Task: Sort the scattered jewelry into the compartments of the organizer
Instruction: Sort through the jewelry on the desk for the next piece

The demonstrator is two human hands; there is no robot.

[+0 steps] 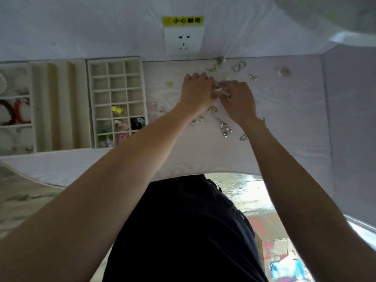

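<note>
So, head view: both hands meet over the middle of the table. Left hand and right hand have fingers curled, pinching the same small shiny jewelry piece between them; exact type too blurry to tell. Scattered jewelry lies around and below the hands, more near the back edge. Organizer sits well left of the hands w/ a grid of compartments; the near ones hold colored bits, far ones look bare. Wall socket w/ yellow label above.
</note>
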